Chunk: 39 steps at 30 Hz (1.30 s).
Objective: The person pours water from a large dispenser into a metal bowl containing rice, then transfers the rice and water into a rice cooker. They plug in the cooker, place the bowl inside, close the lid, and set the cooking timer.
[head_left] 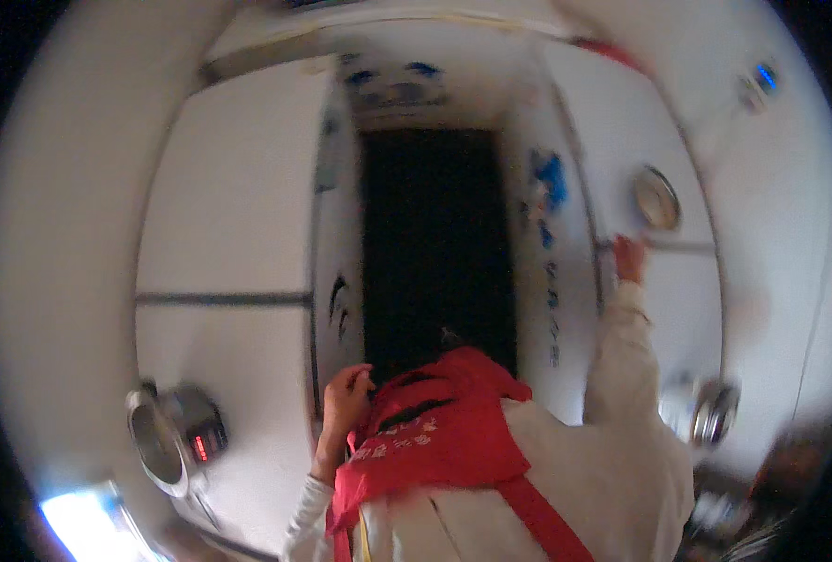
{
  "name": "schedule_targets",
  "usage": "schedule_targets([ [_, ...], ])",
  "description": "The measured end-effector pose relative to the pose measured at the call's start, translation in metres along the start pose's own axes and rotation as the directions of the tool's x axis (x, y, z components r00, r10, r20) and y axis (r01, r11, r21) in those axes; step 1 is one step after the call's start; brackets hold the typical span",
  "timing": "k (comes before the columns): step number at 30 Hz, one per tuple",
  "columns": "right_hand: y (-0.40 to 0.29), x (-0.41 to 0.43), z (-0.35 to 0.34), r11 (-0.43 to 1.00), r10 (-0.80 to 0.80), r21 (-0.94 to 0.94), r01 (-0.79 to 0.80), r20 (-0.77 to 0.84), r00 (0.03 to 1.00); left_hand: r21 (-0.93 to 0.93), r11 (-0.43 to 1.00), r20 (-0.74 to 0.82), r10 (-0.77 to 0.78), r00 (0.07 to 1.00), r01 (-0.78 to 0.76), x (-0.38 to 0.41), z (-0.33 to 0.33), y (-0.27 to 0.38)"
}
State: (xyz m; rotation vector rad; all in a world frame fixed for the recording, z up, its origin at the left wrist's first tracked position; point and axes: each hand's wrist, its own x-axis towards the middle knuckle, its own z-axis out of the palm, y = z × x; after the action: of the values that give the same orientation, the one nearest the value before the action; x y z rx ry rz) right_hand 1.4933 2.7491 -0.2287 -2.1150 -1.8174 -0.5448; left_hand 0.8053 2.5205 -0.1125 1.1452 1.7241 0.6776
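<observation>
My right hand [630, 260] reaches out over the white right-hand counter [658, 302], at a dark seam in its top. It is just short of a round dish with a metallic rim [658, 198]. The fingers look bunched, and blur hides whether anything is in them. My left hand [347, 402] hangs by the red apron [444, 421] on my front, near the edge of the left-hand counter [226, 190]. Its fingers are loosely curled and apart, with nothing visible in them.
An electric cooker with its lid raised and a lit red display [194, 432] stands on the left counter. Another shiny round vessel [716, 414] is at the right. Between the counters runs a dark floor [437, 232]. A device with a blue light [765, 77] is on the right wall.
</observation>
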Motion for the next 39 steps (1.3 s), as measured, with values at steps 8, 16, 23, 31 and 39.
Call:
schedule_targets([
  [8,0.068,0.104,0.012,0.952,0.272,0.05,-0.302,0.312,0.91,-0.038,0.999,-0.046,0.003,0.999,-0.004,-0.01,0.059,0.021],
  [16,-0.034,0.128,0.025,-0.049,0.467,0.861,-0.507,0.468,0.75,-0.231,0.972,-0.172,-0.085,0.981,0.044,-0.009,0.077,0.013],
  [23,-0.303,0.032,0.031,-0.361,-0.485,0.295,-0.885,0.751,0.448,-0.62,0.77,-0.261,-0.024,0.965,-0.148,0.014,0.029,0.057],
  [31,-0.555,-0.11,-0.231,0.083,-0.968,0.655,-0.751,0.231,0.095,-0.617,0.545,-0.748,-0.182,0.638,-0.568,-0.003,-0.034,0.004],
  [39,-0.609,-0.165,-0.264,0.491,-0.839,0.117,-0.863,0.331,-0.432,-0.456,0.679,-0.855,-0.155,0.494,-0.576,-0.128,-0.11,0.0],
])
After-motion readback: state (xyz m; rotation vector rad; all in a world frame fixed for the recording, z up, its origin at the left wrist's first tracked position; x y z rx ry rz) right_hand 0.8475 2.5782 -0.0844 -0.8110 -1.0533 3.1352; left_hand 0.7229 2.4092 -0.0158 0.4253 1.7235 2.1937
